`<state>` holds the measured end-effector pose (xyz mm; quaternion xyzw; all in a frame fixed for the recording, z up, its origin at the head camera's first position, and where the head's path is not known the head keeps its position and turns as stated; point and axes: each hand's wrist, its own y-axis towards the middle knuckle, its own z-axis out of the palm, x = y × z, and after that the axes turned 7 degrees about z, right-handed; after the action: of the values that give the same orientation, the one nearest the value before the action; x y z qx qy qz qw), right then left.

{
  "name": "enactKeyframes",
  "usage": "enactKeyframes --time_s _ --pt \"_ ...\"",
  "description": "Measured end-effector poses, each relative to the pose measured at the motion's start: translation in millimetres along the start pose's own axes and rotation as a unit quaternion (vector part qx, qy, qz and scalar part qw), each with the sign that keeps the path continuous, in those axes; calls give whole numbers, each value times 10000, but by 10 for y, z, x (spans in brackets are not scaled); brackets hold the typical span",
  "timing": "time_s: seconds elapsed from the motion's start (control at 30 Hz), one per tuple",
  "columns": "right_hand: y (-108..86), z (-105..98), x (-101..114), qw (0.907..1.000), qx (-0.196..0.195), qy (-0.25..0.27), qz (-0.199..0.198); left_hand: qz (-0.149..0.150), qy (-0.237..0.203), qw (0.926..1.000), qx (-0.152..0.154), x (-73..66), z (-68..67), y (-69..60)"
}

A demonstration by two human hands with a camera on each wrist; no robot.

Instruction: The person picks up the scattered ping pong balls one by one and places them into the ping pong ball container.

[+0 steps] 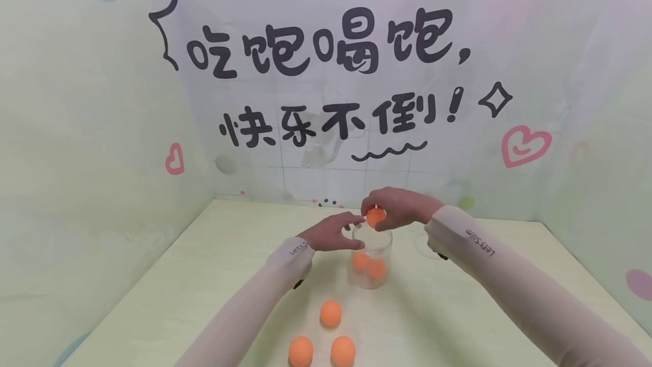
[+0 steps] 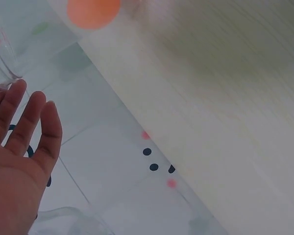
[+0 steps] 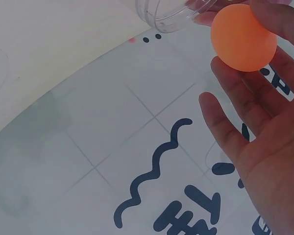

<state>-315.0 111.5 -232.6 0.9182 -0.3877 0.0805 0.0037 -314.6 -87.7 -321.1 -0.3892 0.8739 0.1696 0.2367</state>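
Note:
An orange ball (image 1: 376, 218), like a ping-pong ball, is pinched between the thumb and fingers of my right hand (image 1: 402, 207) above the mouth of a clear jar (image 1: 374, 245). The right wrist view shows the same ball (image 3: 243, 38) near the jar's rim (image 3: 169, 19). Inside the jar, two orange balls (image 1: 377, 269) show through the wall. My left hand (image 1: 333, 232) is at the jar's left side, thumb and fingers spread around its rim. In the left wrist view its fingers (image 2: 23, 122) look fairly straight, with the fingertips by the clear wall (image 2: 4, 61).
Three more orange balls (image 1: 331, 313) lie on the pale wooden table (image 1: 244, 276) in front of the jar. A clear round lid (image 1: 428, 246) lies right of the jar. Behind the table hangs a printed backdrop (image 1: 326, 89), with side panels left and right.

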Motion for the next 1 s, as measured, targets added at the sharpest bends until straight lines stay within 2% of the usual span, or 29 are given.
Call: enactKeyframes --time_s 0.17,0.3,0.57,1.0 --pt "-1 16 -17 10000 -25 31 -48 21 22 10000 29 -1 -3 1" --pt "6 33 -26 9999 3 78 70 79 61 9999 17 -5 -7 1" --pt "-30 14 -73 10000 -75 44 -25 70 -10 10000 -29 -19 -3 -15" --pt "-80 19 -122 9999 71 110 100 111 139 9998 46 -13 -8 -3"
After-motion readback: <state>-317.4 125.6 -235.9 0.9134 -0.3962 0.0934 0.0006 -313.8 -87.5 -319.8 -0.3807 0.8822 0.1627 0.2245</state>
